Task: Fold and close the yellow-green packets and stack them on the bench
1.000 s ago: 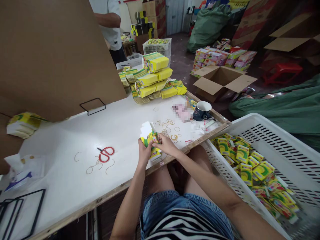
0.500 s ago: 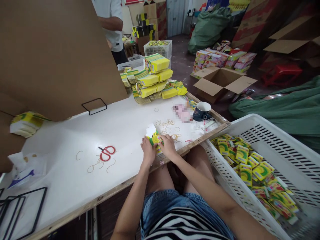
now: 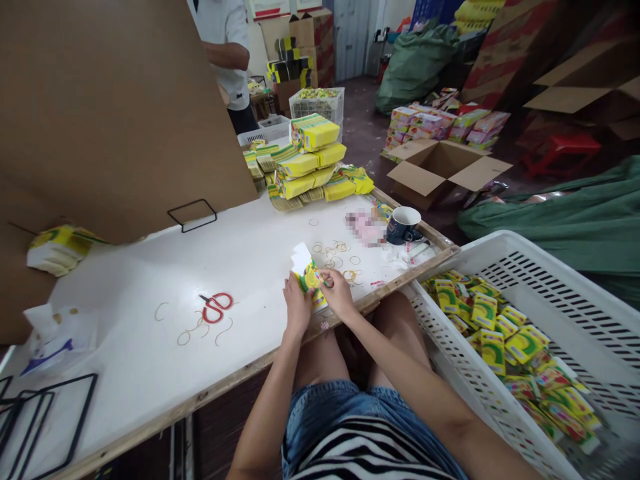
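Note:
A small yellow-and-green carton [image 3: 310, 275] with white end flaps sticking up is held over the near edge of the white table. My left hand [image 3: 298, 305] grips its left side, thumb across the printed front. My right hand [image 3: 337, 293] has its fingers curled and pinched at the carton's right edge; the fingertips are partly hidden. Several rubber bands [image 3: 336, 248] lie on the table just beyond my hands. To the left rest red-handled scissors [image 3: 217, 307] among more loose bands.
Stacked flat yellow cartons [image 3: 310, 160] stand at the table's far end. A dark mug [image 3: 401, 225] sits near the right corner. On my right, a white crate [image 3: 505, 241] holds several small cartons. A cardboard sheet [image 3: 125, 113] rises at left; a person in white [image 3: 230, 73] stands behind it.
My right hand has shifted slightly right, towards the carton's edge, uncovering more of its front. My left hand keeps its grip. The view has tilted a little.

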`<state>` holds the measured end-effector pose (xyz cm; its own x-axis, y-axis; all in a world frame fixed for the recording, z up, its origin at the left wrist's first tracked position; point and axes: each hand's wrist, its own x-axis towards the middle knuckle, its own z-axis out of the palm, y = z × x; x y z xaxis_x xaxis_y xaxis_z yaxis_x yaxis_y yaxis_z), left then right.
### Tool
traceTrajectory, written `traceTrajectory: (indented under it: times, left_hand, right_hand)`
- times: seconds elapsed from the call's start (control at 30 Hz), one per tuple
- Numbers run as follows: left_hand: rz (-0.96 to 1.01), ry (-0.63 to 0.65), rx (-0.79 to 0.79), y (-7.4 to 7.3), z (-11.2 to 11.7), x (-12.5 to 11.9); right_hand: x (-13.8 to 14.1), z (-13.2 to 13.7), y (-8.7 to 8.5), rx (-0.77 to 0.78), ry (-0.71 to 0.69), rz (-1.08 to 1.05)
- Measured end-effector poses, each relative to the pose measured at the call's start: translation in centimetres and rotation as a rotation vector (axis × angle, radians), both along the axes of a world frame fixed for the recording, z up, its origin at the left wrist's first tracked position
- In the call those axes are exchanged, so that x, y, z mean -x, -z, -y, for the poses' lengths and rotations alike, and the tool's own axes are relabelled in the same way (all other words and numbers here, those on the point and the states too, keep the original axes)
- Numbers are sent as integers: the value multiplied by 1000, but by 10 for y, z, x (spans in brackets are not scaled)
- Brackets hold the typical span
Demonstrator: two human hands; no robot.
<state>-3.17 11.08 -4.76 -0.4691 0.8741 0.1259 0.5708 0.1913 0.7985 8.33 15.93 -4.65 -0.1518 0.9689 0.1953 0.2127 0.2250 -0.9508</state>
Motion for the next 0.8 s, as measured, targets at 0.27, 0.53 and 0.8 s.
traceTrajectory:
  times: [0.27, 0.53, 0.8]
  left_hand:
    - [114, -98, -212, -19, 8, 0]
    - [356, -86, -258, -25, 9, -1]
    - [509, -80, -268, -27, 9, 1]
  right_hand:
    - [0, 1, -1, 86, 42, -236]
    - [-2, 1, -1, 125, 50, -326]
    - [-6, 2, 1, 121, 46, -269]
